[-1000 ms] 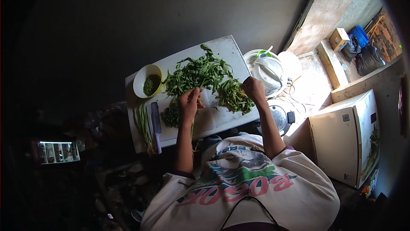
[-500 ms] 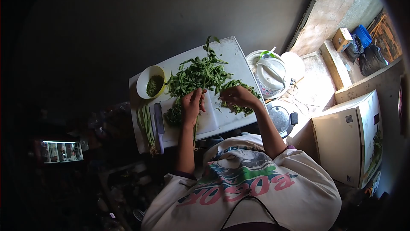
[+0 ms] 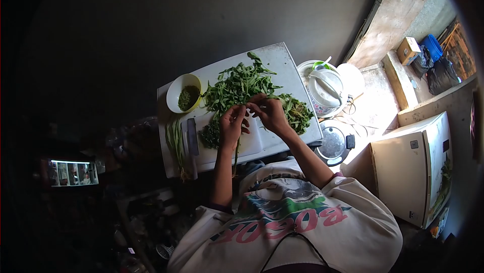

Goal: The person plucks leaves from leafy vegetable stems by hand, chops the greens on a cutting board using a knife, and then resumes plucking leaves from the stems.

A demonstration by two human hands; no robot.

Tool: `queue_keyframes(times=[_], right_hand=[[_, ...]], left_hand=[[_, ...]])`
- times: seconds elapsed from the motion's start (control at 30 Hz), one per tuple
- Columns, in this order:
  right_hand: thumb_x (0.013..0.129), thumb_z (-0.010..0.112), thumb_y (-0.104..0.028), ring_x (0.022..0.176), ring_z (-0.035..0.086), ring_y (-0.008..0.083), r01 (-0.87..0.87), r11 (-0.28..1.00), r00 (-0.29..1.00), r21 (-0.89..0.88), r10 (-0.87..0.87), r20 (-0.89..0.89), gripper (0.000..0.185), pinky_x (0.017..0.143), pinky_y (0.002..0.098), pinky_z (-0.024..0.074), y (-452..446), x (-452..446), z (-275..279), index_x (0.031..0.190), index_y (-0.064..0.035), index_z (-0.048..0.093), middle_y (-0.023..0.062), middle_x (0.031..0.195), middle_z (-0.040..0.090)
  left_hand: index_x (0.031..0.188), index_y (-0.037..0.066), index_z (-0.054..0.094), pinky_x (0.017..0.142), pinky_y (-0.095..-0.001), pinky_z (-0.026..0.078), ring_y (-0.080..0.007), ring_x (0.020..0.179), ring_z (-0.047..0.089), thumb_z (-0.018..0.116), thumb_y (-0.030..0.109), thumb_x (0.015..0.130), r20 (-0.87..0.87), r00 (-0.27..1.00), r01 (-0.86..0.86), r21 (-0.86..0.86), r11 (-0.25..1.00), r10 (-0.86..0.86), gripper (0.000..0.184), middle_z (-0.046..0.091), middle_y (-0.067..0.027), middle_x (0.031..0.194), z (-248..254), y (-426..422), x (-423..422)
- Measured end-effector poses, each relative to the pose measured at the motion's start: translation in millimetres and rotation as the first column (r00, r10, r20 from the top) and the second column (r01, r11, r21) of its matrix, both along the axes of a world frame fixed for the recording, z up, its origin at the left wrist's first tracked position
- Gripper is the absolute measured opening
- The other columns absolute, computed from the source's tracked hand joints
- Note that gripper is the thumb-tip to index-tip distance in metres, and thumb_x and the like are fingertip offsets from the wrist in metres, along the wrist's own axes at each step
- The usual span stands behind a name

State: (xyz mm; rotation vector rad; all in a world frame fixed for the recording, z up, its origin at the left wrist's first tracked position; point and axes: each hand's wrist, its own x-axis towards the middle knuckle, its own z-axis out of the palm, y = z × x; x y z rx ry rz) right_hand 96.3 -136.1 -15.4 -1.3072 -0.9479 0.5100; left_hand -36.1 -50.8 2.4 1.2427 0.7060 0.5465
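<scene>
My left hand (image 3: 233,126) is closed in a pinch on a leafy green stem (image 3: 236,158), whose lower end hangs below the wrist. Fingers bent, my right hand (image 3: 270,114) meets the left fingertips and pinches the same greens; the exact grip is partly hidden. Just beyond both hands lies a heap of leafy greens (image 3: 236,85). A smaller pile of picked greens (image 3: 296,115) is to the right. Under the hands is a white cutting board (image 3: 253,143), with chopped greens (image 3: 209,134) on its left part.
A knife (image 3: 192,138) lies at the board's left, beside long green stalks (image 3: 175,144). Behind them stands a bowl (image 3: 175,93) with chopped greens inside. Right of the white table (image 3: 275,56) are a lidded pot (image 3: 325,87), a glass lid (image 3: 334,142) and a small fridge (image 3: 401,167).
My right hand has moved left from above the smaller pile to meet my left hand at the stem. An upright leafy tip has dropped lower. The view has shifted slightly.
</scene>
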Motion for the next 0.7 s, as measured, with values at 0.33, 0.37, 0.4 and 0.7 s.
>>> queue_keyframes(times=[0.33,0.37,0.4,0.7], right_hand=[[0.093,0.065,-0.005,0.067,0.071,0.0217,-0.073,0.997,0.996,0.023,0.072,0.051,0.015,0.063,0.0314,0.0580,13.6,-13.8,0.9,0.087,0.0087,0.065,0.0156,0.088,0.067],[0.093,0.065,-0.005,0.072,0.071,0.0205,-0.122,0.992,0.990,-0.036,0.119,-0.077,0.014,0.067,0.0308,0.0587,11.6,-9.7,-0.9,0.088,0.0084,0.065,0.0150,0.090,0.067],[0.093,0.065,-0.005,0.075,0.070,0.0197,-0.146,0.986,0.981,-0.075,0.134,-0.143,0.014,0.069,0.0306,0.0586,11.1,-6.4,3.3,0.088,0.0083,0.065,0.0140,0.091,0.066],[0.090,0.070,-0.010,0.090,0.067,0.0179,-0.274,0.961,0.831,-0.029,0.221,-0.511,0.015,0.081,0.0303,0.0577,43.3,-33.7,27.2,0.089,0.0043,0.066,0.0114,0.108,0.066]], left_hand=[[0.102,0.005,0.069,0.038,-0.0212,0.038,-0.0028,0.052,0.049,0.068,0.026,0.096,-0.076,0.990,-0.111,0.079,0.991,0.117,0.022,0.057,0.0043,0.074,-0.4,35.9,-26.6],[0.101,0.005,0.069,0.038,-0.0213,0.036,-0.0024,0.051,0.047,0.068,0.025,0.096,-0.096,0.976,-0.187,0.084,0.979,0.195,0.021,0.056,0.0051,0.072,1.4,45.3,-33.1],[0.101,0.003,0.068,0.038,-0.0212,0.036,-0.0024,0.052,0.048,0.066,0.026,0.097,-0.070,0.976,-0.198,0.100,0.975,0.205,0.023,0.055,0.0047,0.073,11.2,54.9,-41.9],[0.104,-0.001,0.068,0.040,-0.0204,0.038,-0.0022,0.053,0.048,0.057,0.032,0.102,-0.040,0.998,0.046,0.099,0.994,-0.042,0.035,0.056,0.0032,0.075,42.0,94.6,-83.4]])
